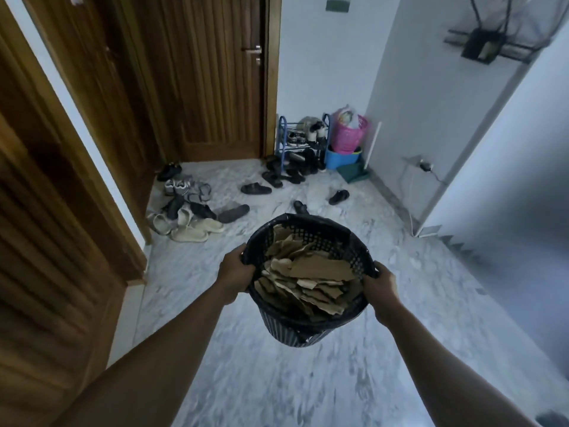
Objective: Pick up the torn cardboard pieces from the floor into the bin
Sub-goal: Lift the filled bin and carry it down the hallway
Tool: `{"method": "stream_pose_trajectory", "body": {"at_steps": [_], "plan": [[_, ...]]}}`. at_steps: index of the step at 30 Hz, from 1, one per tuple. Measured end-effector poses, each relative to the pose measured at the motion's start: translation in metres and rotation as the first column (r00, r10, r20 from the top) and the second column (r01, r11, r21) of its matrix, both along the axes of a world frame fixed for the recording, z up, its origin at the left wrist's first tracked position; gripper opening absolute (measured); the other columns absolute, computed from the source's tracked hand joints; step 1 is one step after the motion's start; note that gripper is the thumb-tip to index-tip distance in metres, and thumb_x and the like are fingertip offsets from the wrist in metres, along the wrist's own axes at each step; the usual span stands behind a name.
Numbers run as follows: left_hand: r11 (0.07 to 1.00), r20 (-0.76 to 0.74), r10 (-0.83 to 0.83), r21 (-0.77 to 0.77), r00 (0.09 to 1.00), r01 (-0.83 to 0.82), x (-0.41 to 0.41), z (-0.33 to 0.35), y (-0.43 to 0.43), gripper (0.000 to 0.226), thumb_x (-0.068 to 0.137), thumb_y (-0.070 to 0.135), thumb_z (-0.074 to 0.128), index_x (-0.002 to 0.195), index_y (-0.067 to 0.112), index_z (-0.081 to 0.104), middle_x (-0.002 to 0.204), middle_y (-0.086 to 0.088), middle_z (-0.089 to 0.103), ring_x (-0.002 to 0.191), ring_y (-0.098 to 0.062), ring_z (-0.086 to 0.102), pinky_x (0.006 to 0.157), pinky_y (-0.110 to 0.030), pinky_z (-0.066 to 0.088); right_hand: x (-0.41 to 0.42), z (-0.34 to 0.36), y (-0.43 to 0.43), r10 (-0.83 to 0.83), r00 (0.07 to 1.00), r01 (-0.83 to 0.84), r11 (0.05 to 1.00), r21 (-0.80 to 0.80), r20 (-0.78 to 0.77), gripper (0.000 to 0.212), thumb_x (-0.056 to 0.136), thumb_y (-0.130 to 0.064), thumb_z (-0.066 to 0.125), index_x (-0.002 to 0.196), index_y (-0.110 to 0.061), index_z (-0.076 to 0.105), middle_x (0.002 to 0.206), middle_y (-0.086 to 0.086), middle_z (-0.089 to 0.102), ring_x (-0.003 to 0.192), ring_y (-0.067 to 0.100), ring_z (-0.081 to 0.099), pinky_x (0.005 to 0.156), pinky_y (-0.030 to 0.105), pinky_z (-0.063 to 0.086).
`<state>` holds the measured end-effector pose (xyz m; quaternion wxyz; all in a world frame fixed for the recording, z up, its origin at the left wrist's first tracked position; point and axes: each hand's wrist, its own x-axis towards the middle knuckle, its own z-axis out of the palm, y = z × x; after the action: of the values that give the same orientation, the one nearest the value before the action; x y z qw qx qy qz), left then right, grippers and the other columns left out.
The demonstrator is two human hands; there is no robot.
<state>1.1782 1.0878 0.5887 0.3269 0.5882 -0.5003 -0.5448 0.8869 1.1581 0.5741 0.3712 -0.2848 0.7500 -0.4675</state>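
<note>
Torn brown cardboard pieces (308, 282) lie heaped inside the black perforated plastic bin (311, 328), piled almost up to its rim. The bin hangs in the air over the grey marbled floor (277, 380), carried from both sides: the left hand (237, 272) is closed around the rim on the bin's left, the right hand (380, 283) closed around the rim on its right. No loose cardboard shows for certain on the floor near the bin; a pale patch beyond the bin, among the scattered dark sandals (255, 188), is too blurred to name. The risks, as I judge them: the bin tips toward the far side, so a jolt could slide the topmost flat pieces over the rim. A thin rim may also flex or slip under a two-point hold. Shoes beyond the bin could trip a step forward.
</note>
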Motion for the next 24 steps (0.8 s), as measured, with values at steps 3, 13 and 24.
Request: {"method": "stream_pose_trajectory", "body": {"at_steps": [3,13,24], "plan": [[0.999,0.02,-0.032,-0.012,0.999,0.032,-0.018,0.012,-0.056,0.041,0.078,0.005,0.059,0.109,0.031,0.066,0.098,-0.009,0.07,0.084,-0.034,0.07,0.058,-0.052,0.061,-0.018,0.007,-0.047,-0.019,0.999,0.019,1.0,-0.019,-0.032,0.018,0.078,-0.003,0.063,0.091,-0.015,0.067,0.091,0.019,0.071,0.081,0.033,0.069,0.075,0.055,0.06],[0.991,0.119,-0.115,-0.058,0.986,0.122,-0.138,0.019,-0.272,0.031,0.067,0.016,0.064,0.097,0.024,0.063,0.096,-0.008,0.069,0.082,-0.028,0.068,0.052,-0.038,0.059,-0.133,0.009,-0.246,-0.028,1.0,0.027,0.996,-0.087,-0.01,0.025,0.074,0.003,0.061,0.088,-0.016,0.07,0.09,0.019,0.073,0.076,0.031,0.069,0.075,0.058,0.059],[0.985,0.129,-0.139,-0.081,0.982,0.15,-0.299,0.041,-0.501,0.063,0.086,-0.006,0.059,0.143,0.017,0.045,0.114,-0.001,0.058,0.097,-0.019,0.055,0.075,-0.031,0.053,-0.283,0.045,-0.466,-0.089,0.995,0.084,0.99,-0.113,-0.039,0.031,0.076,0.006,0.06,0.087,-0.022,0.071,0.084,0.014,0.074,0.073,0.027,0.066,0.071,0.046,0.06]]}}
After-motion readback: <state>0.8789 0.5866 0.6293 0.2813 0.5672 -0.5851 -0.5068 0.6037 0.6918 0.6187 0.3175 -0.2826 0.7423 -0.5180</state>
